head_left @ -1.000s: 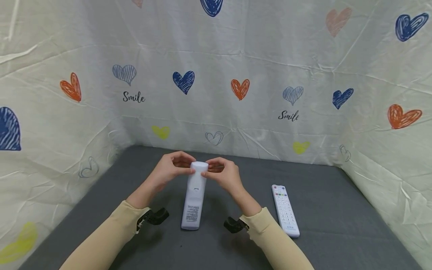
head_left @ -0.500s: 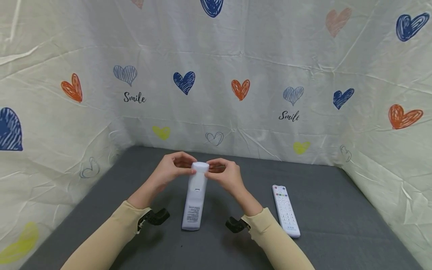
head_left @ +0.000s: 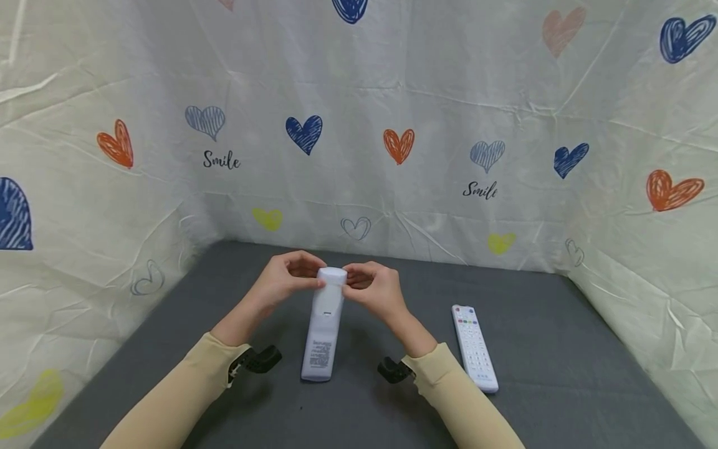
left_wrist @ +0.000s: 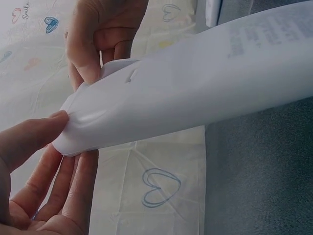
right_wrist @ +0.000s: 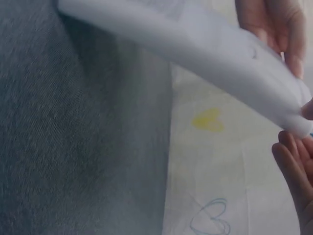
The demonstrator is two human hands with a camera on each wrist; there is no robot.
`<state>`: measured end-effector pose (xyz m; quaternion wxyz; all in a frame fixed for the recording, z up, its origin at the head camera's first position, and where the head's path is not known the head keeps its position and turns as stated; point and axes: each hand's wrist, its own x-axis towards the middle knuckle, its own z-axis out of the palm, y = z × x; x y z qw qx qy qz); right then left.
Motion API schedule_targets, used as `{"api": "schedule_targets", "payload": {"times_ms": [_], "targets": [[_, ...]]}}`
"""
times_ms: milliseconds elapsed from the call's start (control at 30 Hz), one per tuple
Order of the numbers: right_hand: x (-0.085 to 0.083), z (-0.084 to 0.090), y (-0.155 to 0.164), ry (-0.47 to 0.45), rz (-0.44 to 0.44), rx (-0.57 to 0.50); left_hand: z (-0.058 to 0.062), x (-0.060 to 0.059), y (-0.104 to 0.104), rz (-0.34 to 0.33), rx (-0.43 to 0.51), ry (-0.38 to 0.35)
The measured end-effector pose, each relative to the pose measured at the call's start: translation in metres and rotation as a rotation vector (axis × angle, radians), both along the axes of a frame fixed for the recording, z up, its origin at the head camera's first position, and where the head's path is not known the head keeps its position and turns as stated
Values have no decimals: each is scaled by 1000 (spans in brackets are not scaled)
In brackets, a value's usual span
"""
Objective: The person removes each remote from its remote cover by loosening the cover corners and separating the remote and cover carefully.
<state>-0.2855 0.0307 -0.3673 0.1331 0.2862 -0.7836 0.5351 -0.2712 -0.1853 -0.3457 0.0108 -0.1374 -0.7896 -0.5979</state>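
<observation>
Pinching the far end of a white remote [head_left: 324, 324] turned back-side up, the left hand [head_left: 283, 282] and right hand [head_left: 374, 289] each closed thumb and fingertips on opposite sides of that raised end, forming a two-sided grip. The remote's long axis ran from the grip back toward the person, its near end resting on the grey bench [head_left: 561, 349], with both hands about equally close to the held end. A second remote [head_left: 474, 348], buttons up, lay on the bench to the right of the grip, well apart from either hand.
</observation>
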Motion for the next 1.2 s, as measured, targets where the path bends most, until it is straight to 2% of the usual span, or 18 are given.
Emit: {"api": "schedule_targets", "payload": {"times_ms": [100, 267, 300, 500, 933, 1200], "targets": [[3, 3, -1, 60, 12, 4, 0, 1, 0, 5, 0, -5], [24, 24, 0, 70, 36, 25, -2, 1, -1, 11, -5, -8], [24, 24, 0, 74, 41, 30, -2, 0, -1, 12, -4, -8], [-6, -4, 1, 191, 44, 39, -1, 0, 0, 6, 7, -3], [-12, -11, 3, 422, 31, 98, -2, 1, 0, 18, 20, -8], [-15, -14, 2, 524, 11, 47, -2, 2, 1, 13, 13, 30]]}}
